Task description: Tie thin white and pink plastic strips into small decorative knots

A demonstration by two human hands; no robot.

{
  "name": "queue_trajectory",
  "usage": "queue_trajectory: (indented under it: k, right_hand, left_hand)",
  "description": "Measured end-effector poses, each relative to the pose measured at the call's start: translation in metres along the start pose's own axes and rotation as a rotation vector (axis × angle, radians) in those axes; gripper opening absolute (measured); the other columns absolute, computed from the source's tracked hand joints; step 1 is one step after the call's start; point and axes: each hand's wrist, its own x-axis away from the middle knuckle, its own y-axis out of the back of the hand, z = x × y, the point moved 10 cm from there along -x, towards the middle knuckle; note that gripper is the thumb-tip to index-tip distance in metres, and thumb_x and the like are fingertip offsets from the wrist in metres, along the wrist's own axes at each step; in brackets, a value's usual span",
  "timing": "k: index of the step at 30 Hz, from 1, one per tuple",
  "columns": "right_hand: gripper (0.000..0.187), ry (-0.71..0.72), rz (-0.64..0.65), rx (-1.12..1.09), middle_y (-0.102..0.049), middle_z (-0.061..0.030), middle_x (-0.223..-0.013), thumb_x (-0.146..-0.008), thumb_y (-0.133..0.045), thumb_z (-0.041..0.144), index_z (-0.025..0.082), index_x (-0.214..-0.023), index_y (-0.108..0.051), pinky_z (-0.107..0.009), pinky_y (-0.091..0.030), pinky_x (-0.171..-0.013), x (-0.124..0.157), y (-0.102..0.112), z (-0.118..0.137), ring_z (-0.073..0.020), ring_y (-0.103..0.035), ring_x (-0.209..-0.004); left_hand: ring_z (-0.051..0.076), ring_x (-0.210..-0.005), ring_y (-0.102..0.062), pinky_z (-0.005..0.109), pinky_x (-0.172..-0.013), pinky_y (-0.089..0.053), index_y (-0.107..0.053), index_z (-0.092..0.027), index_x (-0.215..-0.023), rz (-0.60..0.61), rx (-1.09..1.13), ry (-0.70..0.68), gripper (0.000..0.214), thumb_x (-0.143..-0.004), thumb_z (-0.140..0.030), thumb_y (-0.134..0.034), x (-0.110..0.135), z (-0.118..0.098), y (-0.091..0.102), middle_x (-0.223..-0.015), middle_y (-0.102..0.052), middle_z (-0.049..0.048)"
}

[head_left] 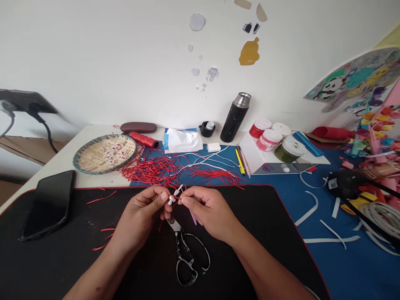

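My left hand (pixel 140 212) and my right hand (pixel 208 210) meet above a black desk mat (pixel 75 266), their fingertips pinching a small white knotted piece (pixel 173 196) bound with red cord. A thin purple stick (pixel 192 216) pokes out below my right hand, and I cannot tell how it joins the white piece. Directly beneath my hands lie black-handled scissors (pixel 187 254), closed, their blades partly hidden by my left hand. Neither hand touches them.
Tangled red cord strands (pixel 150 171) and white strips (pixel 206 160) lie beyond the mat, beside a woven basket (pixel 104 154), red spool (pixel 144 139) and black phone (pixel 46 204). White paper strips (pixel 308 210) lie on the blue mat at right; jars and a black flask (pixel 234 118) stand behind.
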Motion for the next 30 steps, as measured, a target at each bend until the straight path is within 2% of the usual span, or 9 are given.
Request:
queue_trajectory:
  k: [5, 10, 17, 23, 30]
  right_hand:
    - [0.020, 0.007, 0.007, -0.029, -0.055, 0.0050, -0.065, -0.103, -0.061, 0.036, 0.020, -0.099, -0.073, -0.024, -0.034, -0.050, 0.000, -0.001, 0.003, -0.0096, -0.045, -0.049]
    - [0.018, 0.008, 0.036, -0.046, -0.053, 0.0064, -0.061, -0.103, -0.059, 0.030, 0.018, -0.098, -0.071, -0.023, -0.035, -0.050, -0.001, -0.005, 0.004, -0.0088, -0.045, -0.048]
    - [0.018, -0.006, 0.044, -0.044, -0.055, 0.0058, -0.062, -0.103, -0.059, 0.030, 0.018, -0.097, -0.070, -0.022, -0.039, -0.052, -0.001, -0.006, 0.003, -0.0094, -0.048, -0.049]
    - [0.019, -0.035, 0.074, -0.008, -0.060, 0.0026, -0.070, -0.103, -0.059, 0.032, 0.018, -0.100, -0.071, -0.024, -0.047, -0.058, -0.001, -0.009, -0.004, -0.0112, -0.057, -0.058]
    - [0.022, -0.019, -0.085, -0.014, -0.064, -0.0003, -0.081, -0.101, -0.063, 0.038, 0.018, -0.106, -0.072, -0.023, -0.045, -0.052, -0.004, 0.009, -0.005, -0.0113, -0.060, -0.060]
  left_hand:
    - [0.014, -0.061, -0.064, 0.022, -0.059, -0.052, -0.078, -0.019, -0.076, 0.020, -0.027, -0.035, 0.033, -0.077, -0.048, -0.093, 0.001, -0.002, 0.000, -0.067, -0.074, 0.0010]
    - [0.014, -0.065, -0.065, 0.023, -0.063, -0.054, -0.080, -0.018, -0.079, -0.008, -0.046, -0.056, 0.032, -0.077, -0.048, -0.094, 0.000, -0.002, 0.004, -0.079, -0.078, 0.0033]
    - [0.017, -0.066, -0.069, 0.023, -0.062, -0.056, -0.079, -0.019, -0.081, 0.005, 0.002, -0.062, 0.031, -0.077, -0.046, -0.094, 0.001, -0.005, 0.000, -0.075, -0.079, 0.0044]
    - [0.015, -0.062, -0.069, 0.021, -0.059, -0.055, -0.077, -0.019, -0.081, 0.003, 0.056, -0.076, 0.030, -0.078, -0.044, -0.094, 0.001, -0.010, -0.001, -0.071, -0.078, 0.0028]
    - [0.015, -0.064, -0.069, 0.022, -0.058, -0.056, -0.078, -0.018, -0.081, 0.049, 0.054, -0.061, 0.030, -0.078, -0.043, -0.094, -0.001, -0.008, -0.005, -0.077, -0.080, 0.0045]
